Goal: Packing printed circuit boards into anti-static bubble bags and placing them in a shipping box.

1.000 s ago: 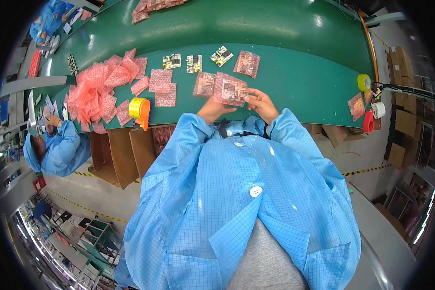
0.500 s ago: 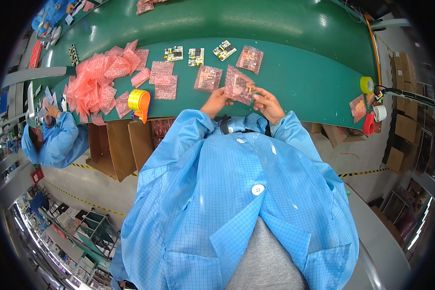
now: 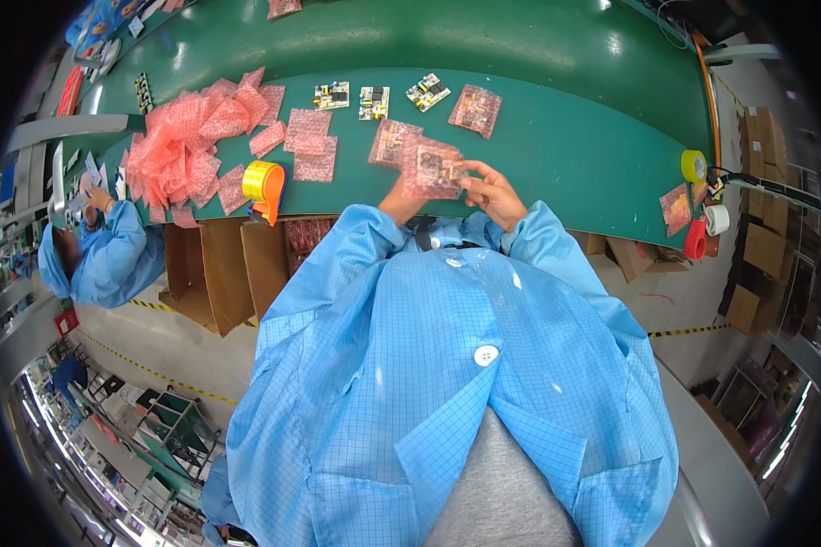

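Between my two hands is a pink bubble-wrap bag (image 3: 433, 170) with a circuit board visible through it. My left hand (image 3: 399, 202) holds it from the left, its fingers mostly hidden behind the bag. At the right edge, the thumb and fingers of my right hand (image 3: 493, 193) pinch the bag. Just behind it lies another bagged circuit board (image 3: 392, 139), partly covered by the held one. Farther right on the bench is one more bagged board (image 3: 474, 111). Three bare circuit boards, a left one (image 3: 331, 96), a middle one (image 3: 374, 103) and a tilted one (image 3: 427, 92), lie beyond.
A heap of pink bubble bags (image 3: 178, 150) covers the left of the green bench (image 3: 575, 164). An orange tape dispenser (image 3: 265, 190) stands at the front edge. Tape rolls (image 3: 694, 166) sit at the right end. Below are cardboard boxes (image 3: 223, 273); a co-worker (image 3: 114, 255) is at left.
The held bag has turned from tilted to nearly level and shifted slightly left. My left fingers have gone behind it, while my right hand has moved a little left with it.
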